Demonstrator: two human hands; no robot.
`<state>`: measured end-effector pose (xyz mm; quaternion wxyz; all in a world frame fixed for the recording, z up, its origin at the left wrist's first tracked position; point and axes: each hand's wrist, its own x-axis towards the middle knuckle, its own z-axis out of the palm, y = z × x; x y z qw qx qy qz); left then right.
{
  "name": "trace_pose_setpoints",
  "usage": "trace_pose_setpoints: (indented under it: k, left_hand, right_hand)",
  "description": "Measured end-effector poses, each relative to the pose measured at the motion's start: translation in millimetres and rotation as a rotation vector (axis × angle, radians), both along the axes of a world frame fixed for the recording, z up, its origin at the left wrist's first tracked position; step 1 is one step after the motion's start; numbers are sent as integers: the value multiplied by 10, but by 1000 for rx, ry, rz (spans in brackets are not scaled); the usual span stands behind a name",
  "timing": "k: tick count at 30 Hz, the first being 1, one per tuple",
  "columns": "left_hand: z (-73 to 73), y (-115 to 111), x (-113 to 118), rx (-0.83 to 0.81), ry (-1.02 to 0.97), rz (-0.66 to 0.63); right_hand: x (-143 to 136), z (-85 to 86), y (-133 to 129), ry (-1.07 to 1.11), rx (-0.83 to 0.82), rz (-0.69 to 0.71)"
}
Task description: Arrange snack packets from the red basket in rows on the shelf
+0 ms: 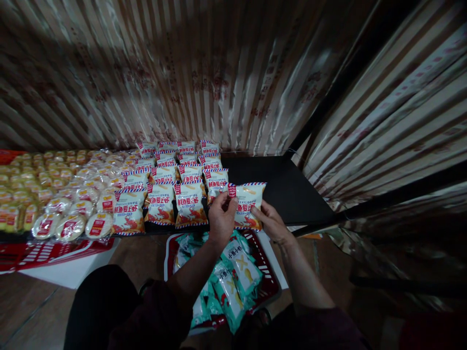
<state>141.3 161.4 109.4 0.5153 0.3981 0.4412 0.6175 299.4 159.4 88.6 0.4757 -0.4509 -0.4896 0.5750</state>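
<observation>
Between both hands is a snack bag (249, 194) with a striped top edge and red lettering, held over the front edge of a black shelf (270, 180). My left hand (222, 216) pinches its left side near a red label. Fingers of my right hand (270, 221) grip its lower right side. Just left of it, matching snack bags (189, 203) stand in rows on the shelf, their fronts facing me.
Round white wrapped cakes (70, 226) and yellow wrapped snacks (32, 214) fill the shelf's left. A red basket (268, 277) of teal snack packets (237, 265) sits below. Another red basket (58, 253) is at left. Striped curtains (204, 73) hang behind; a dark bar (386, 194) runs right.
</observation>
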Motion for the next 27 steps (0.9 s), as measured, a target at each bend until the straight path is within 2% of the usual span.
trace_pose_setpoints:
  k: [5,12,15,27]
  left_hand:
    - [23,-50,-80,-36,-42,26]
    - [-170,-379,-234,-13,285,10]
    - [-222,-475,-253,7,364,14]
    - [-243,-447,-324,8,403,66]
  right_hand:
    - [-88,-57,60,28,33,-54]
    - [-168,-29,117,-19,67,-84]
    - [-203,-7,127,-1,88,-75]
    - [-368,-17,144,28,78,-120]
